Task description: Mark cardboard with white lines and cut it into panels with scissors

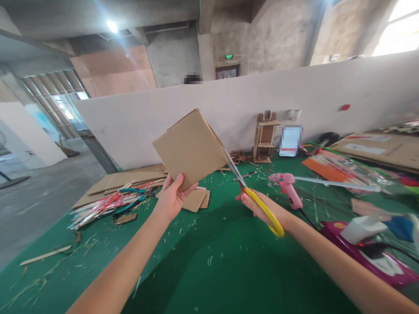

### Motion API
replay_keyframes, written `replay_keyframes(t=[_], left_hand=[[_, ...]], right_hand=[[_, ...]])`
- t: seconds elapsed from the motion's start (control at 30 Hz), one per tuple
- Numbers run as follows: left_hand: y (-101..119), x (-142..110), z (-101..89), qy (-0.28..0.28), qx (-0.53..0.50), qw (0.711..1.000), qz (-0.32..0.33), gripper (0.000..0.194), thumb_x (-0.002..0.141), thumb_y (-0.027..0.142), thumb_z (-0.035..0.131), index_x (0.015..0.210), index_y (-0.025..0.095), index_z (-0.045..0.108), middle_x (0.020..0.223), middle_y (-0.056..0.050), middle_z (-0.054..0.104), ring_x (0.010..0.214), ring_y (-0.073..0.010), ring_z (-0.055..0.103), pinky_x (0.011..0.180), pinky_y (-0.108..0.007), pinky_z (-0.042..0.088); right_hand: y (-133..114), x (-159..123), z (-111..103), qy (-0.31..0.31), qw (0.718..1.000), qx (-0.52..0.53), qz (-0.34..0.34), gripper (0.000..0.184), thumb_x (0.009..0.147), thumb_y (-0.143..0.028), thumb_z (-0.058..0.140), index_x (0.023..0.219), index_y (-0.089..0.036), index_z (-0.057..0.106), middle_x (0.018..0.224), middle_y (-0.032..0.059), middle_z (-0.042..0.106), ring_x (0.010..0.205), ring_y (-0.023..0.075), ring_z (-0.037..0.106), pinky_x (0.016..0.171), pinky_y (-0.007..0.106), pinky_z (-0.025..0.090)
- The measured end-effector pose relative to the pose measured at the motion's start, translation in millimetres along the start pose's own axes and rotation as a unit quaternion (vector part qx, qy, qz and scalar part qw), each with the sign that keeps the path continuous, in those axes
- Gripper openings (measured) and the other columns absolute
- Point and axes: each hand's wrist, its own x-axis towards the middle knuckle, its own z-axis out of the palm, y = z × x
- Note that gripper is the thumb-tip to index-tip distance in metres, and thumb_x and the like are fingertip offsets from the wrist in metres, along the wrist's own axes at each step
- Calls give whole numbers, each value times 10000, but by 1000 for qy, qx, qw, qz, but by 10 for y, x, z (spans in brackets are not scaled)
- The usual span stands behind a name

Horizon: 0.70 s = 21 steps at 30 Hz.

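Your left hand (172,198) pinches a square brown cardboard sheet (190,148), apparently steadying its right edge against yellow-handled metal scissors (260,204) gripped in your right hand (272,205).

The left hand's (173,196) fingertips behind the cardboard (191,148) are out of sight, and the yellow-handled scissors (263,209) cover part of the right hand (255,204). Where the blades meet the cardboard's edge, their tips cannot be made out. Pixelation masks a dark shape (193,78) at upper centre and a pale rectangular object (291,140) right of centre. Print on the flat box (389,150) at right is too blurred to read. The bottom edge cuts off the left forearm (121,257) and the tabletop (203,279); the window (401,32) runs out at upper right.
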Motion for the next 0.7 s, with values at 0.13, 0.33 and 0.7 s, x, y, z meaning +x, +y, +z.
replay_keyframes(t=[0.13, 0.33, 0.7], left_hand=[[-3, -32, 29, -7, 12, 1000, 2, 321, 782, 150, 655, 1070, 275, 588, 1188, 4, 617, 941, -163, 650, 751, -334, 598], [40, -55, 74, -22, 35, 999, 27, 378, 776, 170, 667, 1114, 304, 563, 1191, 10, 618, 977, -172, 638, 797, -366, 585], [-12, -89, 97, -32, 38, 999, 17, 350, 789, 182, 656, 1109, 292, 570, 1230, 3, 597, 995, -174, 630, 771, -347, 593]], right_hand=[[-18, 21, 8, -4, 1000, -15, 25, 554, 872, -656, 291, 852, -186, 582, 775, 46, 605, 667, 172, 566, 565, 278, 453], [-69, 45, 4, 36, 997, -60, 35, 495, 881, -614, 303, 661, -205, 476, 630, 30, 582, 546, 156, 547, 498, 260, 414], [-89, 4, -6, 44, 994, -105, 9, 483, 904, -564, 242, 626, -215, 427, 616, 21, 541, 501, 147, 519, 487, 261, 373]])
